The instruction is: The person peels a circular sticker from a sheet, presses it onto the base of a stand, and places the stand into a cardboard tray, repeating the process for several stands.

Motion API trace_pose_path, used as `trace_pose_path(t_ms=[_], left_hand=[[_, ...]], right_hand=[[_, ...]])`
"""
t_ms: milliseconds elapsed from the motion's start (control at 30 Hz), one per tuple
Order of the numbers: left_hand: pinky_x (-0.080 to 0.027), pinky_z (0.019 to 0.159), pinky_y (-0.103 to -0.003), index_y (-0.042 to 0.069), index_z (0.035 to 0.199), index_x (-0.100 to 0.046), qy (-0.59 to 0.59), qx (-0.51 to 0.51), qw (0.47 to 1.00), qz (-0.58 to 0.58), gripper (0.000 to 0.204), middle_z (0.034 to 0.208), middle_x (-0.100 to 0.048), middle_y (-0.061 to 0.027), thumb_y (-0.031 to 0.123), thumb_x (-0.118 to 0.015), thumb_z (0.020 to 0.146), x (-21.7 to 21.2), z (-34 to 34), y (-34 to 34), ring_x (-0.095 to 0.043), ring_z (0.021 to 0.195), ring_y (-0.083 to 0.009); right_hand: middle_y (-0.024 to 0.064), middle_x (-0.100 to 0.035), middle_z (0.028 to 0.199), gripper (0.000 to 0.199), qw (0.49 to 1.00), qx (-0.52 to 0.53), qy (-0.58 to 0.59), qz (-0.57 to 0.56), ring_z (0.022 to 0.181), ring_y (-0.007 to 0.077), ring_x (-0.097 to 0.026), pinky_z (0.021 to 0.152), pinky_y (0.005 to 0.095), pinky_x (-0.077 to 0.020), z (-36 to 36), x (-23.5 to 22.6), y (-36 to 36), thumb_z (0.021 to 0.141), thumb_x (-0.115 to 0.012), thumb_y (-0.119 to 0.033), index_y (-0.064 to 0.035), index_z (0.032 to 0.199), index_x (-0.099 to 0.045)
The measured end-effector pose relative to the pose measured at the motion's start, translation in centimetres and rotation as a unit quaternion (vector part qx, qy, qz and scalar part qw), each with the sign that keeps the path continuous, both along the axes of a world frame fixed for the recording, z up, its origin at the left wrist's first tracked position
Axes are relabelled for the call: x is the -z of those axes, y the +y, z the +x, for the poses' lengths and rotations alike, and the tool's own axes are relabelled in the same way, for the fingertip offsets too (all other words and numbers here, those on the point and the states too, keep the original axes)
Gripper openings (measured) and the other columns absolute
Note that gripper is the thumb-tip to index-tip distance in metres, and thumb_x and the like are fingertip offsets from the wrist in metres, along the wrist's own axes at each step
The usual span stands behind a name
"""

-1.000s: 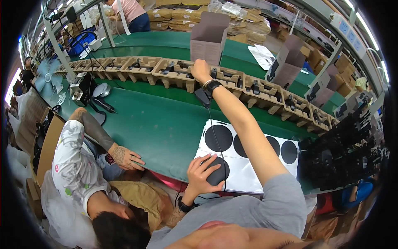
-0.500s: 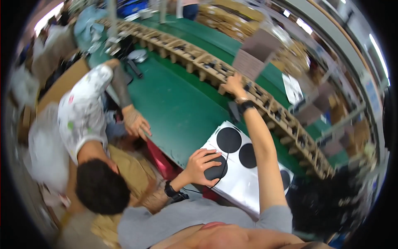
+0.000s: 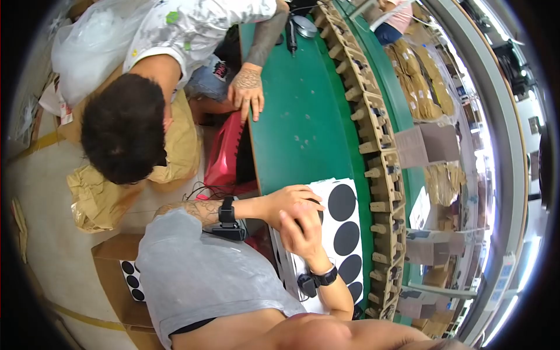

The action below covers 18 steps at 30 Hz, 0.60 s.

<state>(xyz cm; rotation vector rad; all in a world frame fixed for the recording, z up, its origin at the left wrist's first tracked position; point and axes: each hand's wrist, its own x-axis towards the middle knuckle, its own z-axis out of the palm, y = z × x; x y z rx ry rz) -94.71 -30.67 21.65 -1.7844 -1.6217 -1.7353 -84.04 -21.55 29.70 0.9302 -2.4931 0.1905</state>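
Note:
My left hand [image 3: 283, 204] is curled over a round black disc [image 3: 320, 214], of which only a dark edge shows between the fingers. My right hand [image 3: 304, 232] meets it there, fingers bent and thumb raised against the left fingers. Whatever the right fingertips hold is hidden. Under both hands lies a stack of white sheets [image 3: 331, 245] printed or stuck with large black circles [image 3: 341, 203]. Black bands with small devices sit on both my wrists.
A long cardboard tray row [image 3: 382, 192] with small dark parts runs along the green table [image 3: 303, 116]. A co-worker's hand [image 3: 247, 93] rests on the table's near edge. A red plastic stool [image 3: 224, 154] and a cardboard box [image 3: 114, 274] stand below.
My right hand has come back from the cardboard tray to my left hand over the sheets. The view has turned, so the table now runs upright in it.

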Motion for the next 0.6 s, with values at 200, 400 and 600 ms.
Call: trace_pose_path(t_ms=[200, 400, 600], left_hand=[[-0.037, 0.106, -0.050, 0.010, 0.103, -0.067, 0.058, -0.011, 0.998, -0.027, 0.047, 0.122, -0.062, -0.0092, 0.038, -0.073, 0.066, 0.1, -0.7, -1.7, -0.052, 0.124, -0.0296], [-0.038, 0.105, -0.052, 0.007, 0.105, -0.067, -0.003, -0.169, 0.985, -0.027, 0.064, 0.122, -0.063, -0.0085, 0.052, -0.080, 0.062, -0.8, -0.7, -5.5, -0.048, 0.127, -0.0342], [-0.043, 0.095, -0.051, 0.007, 0.094, -0.067, 0.001, -0.272, 0.962, 0.020, 0.056, 0.117, -0.064, -0.0091, 0.051, -0.082, 0.062, -2.2, 0.4, -7.1, -0.055, 0.117, -0.0341]], right_hand=[[0.0183, -0.043, 0.130, 0.045, 0.911, 0.107, 0.021, -0.397, 0.119, 0.0312, -0.049, 0.094, 0.0409, -0.0473, -1.4, 1.5, 0.3, 0.085, -0.059, -0.001, -0.0024, 0.128, -0.045], [0.0084, -0.048, 0.121, 0.022, 0.720, 0.219, 0.038, -0.658, 0.107, 0.0193, -0.051, 0.086, 0.0370, -0.0466, -3.4, 1.3, 0.2, 0.102, -0.041, -0.017, -0.0076, 0.121, -0.046], [0.0059, -0.050, 0.116, 0.019, 0.682, 0.262, 0.009, -0.682, 0.103, 0.0170, -0.052, 0.084, 0.0354, -0.0470, -4.0, 1.2, 0.3, 0.104, -0.040, -0.021, -0.0098, 0.117, -0.046]])
